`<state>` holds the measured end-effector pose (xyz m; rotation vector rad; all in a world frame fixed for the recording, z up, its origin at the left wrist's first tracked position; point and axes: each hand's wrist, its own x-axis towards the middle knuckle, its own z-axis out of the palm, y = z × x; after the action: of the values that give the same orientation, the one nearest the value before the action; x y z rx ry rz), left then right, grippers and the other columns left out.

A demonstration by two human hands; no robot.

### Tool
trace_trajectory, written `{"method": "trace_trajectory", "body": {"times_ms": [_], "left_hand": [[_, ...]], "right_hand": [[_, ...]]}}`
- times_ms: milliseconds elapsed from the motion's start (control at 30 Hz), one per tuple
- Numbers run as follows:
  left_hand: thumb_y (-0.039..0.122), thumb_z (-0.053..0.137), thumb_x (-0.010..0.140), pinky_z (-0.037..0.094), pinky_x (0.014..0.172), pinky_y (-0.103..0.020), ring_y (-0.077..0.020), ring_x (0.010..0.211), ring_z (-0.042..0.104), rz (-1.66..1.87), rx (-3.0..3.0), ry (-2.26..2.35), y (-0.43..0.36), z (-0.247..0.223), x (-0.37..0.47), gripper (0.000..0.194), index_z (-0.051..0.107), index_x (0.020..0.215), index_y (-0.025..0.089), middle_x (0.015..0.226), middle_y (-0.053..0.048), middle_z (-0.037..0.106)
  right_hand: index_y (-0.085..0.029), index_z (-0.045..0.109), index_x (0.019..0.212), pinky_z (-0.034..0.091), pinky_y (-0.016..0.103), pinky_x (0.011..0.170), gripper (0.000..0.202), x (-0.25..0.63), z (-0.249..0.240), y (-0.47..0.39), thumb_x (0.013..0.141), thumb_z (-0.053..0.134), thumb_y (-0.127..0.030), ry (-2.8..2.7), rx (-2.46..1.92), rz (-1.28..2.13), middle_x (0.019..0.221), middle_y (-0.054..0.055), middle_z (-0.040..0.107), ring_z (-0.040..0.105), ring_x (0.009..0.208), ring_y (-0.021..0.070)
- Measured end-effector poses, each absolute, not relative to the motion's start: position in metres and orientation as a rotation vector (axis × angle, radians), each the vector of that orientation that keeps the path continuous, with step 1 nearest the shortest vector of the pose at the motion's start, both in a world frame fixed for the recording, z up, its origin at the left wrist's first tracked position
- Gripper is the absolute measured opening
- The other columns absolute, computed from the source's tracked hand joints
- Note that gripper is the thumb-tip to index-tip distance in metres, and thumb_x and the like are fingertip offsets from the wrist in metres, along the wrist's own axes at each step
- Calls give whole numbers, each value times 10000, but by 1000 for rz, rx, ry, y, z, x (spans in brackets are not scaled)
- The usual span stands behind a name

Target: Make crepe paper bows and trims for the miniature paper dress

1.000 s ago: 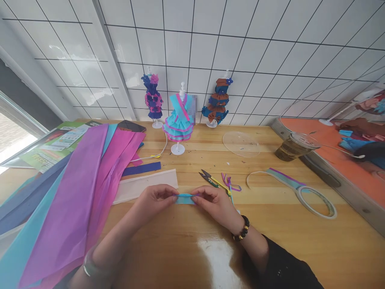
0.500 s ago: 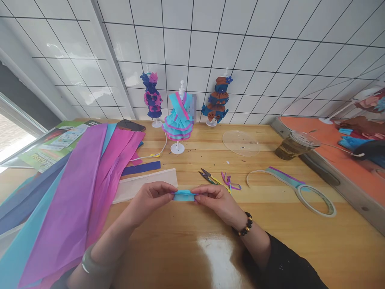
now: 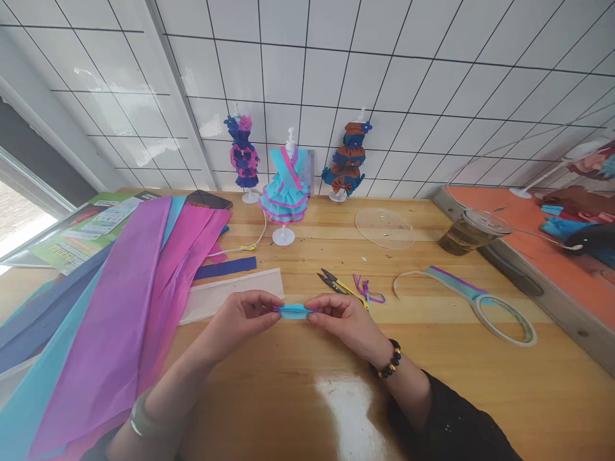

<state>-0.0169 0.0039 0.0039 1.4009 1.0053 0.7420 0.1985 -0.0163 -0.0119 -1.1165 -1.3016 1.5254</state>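
A small folded strip of turquoise crepe paper (image 3: 294, 311) with purple ends is stretched between my two hands, above the wooden table. My left hand (image 3: 247, 314) pinches its left end between thumb and fingers. At the other end, my right hand (image 3: 341, 318) pinches it the same way. Yellow-handled thread snips (image 3: 335, 282) lie just beyond my right hand, their handles partly hidden by it. Beside them is a little tangle of purple and blue scraps (image 3: 368, 291). Straight ahead stands a mini dress form in a turquoise ruffled dress (image 3: 287, 186) with pink trim.
Large purple, pink and blue paper sheets (image 3: 106, 320) cover the left side. A white strip (image 3: 235, 293) and a dark blue strip (image 3: 225, 267) lie near my left hand. To the right are a tape roll (image 3: 504, 320), a lidded drink cup (image 3: 473, 232) and a clear disc (image 3: 384, 228).
The fingers of both hands have shifted slightly along the turquoise strip, and its fold looks narrower in the middle. Everything else stays where it was.
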Motion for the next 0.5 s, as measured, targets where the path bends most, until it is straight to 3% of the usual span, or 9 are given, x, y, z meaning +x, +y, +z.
{"method": "trace_trajectory", "body": {"times_ms": [300,500], "left_hand": [[212,632,724,457,677,-225,-133,754,587,755,1441,1010,5,0,-15,134,648,849,168,813,-24,664],[238,628,730,461,728,-249,-158,815,594,771,1495,1039,7,-2,-16,165,656,879,174,855,-33,664]], "right_hand": [[-164,672,862,412,235,579,258,195,-12,-17,676,669,-343,-1375,-1226,1398,656,-5,600,497,596,95],[-158,661,886,414,236,591,261,195,-12,-19,713,633,-351,-1452,-1263,1330,687,2,596,492,614,98]]}}
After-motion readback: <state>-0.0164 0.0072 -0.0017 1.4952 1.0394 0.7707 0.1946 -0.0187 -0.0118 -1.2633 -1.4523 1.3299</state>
